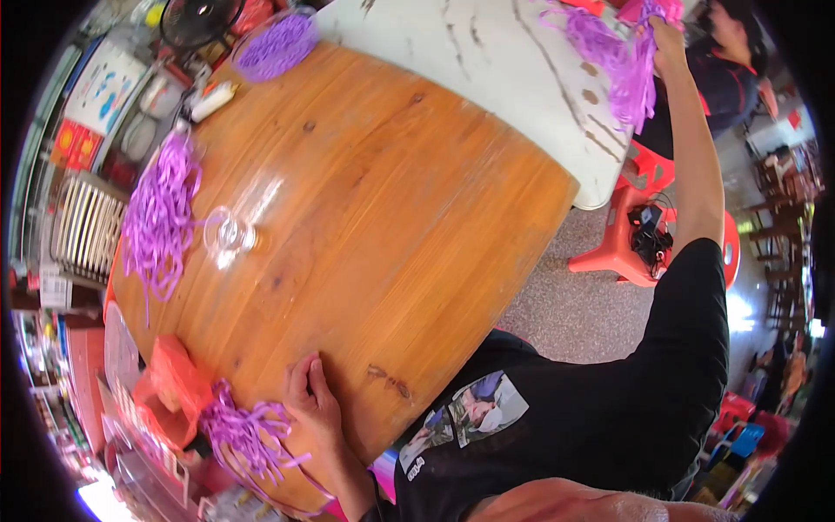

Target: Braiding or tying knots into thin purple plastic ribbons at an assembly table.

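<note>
My right hand [666, 36] is stretched out to the far right, closed on a bunch of long purple ribbon strips [639, 83]. The strips hang over the edge of the white marbled table [487, 52]; a bright pink piece [668, 9] shows just past the fingers. My left hand [311, 396] rests on the near edge of the wooden table [365, 217], fingers curled in and nothing visible in them. Beside it lies a tangle of purple strips [252, 426], next to a red plastic bag [170, 387].
Another purple bunch [163, 213] hangs at the table's left side, near a clear glass cup [228, 233]. A bowl of purple pieces [278, 45] and a white bottle [213, 102] stand at the back left. Red stools [617, 235] and a seated person [735, 65] are at right.
</note>
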`<move>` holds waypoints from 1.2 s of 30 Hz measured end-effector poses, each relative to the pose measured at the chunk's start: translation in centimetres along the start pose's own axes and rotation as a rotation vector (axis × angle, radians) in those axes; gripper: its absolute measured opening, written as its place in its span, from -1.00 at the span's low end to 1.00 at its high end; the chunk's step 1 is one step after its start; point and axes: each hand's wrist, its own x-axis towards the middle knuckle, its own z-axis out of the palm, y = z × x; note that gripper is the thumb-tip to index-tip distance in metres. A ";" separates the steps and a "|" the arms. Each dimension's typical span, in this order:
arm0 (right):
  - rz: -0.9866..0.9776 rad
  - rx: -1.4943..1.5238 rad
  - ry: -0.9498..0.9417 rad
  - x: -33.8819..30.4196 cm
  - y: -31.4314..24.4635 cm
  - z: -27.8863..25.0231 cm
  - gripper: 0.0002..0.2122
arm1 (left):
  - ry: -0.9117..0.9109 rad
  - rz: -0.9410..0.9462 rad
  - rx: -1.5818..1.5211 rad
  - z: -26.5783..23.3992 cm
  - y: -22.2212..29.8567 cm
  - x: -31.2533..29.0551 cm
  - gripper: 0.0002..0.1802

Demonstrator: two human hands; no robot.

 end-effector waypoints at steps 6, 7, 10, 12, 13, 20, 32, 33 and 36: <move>-0.093 -0.591 -0.081 -0.9 12.9 7.3 -0.71 | 0.017 -0.067 0.052 -0.2 0.7 0.1 -0.93; -0.178 -0.755 -0.076 -1.3 15.0 8.7 -0.62 | 0.016 -0.063 0.041 -0.5 0.7 0.0 -0.93; -0.489 -1.140 -0.190 3.2 22.7 7.5 -0.55 | -0.005 -0.084 0.039 -0.5 0.7 0.4 -0.93; -0.301 -0.957 -0.396 2.2 25.2 9.7 -0.51 | 0.009 -0.072 0.050 -0.7 0.7 0.1 -0.94; -0.471 -1.232 -0.331 10.0 22.9 4.9 -0.51 | 0.015 -0.011 -0.052 -0.1 -0.9 0.5 -0.94; -0.574 -1.767 -0.917 6.8 21.6 12.4 -0.50 | 0.091 0.072 0.072 -1.2 -0.7 -0.8 -0.86; -1.164 -1.061 -0.953 -19.9 5.5 28.8 -0.75 | 0.583 -0.079 0.315 -8.9 -3.5 -2.9 -0.86; -1.168 -1.063 -0.953 -23.3 4.7 29.5 -0.75 | 0.632 -0.126 0.347 -9.7 -4.0 -3.4 -0.89; -1.254 -0.846 -1.116 -31.8 3.6 30.4 -0.80 | 0.705 -0.176 0.389 -11.0 -5.8 -3.4 -0.92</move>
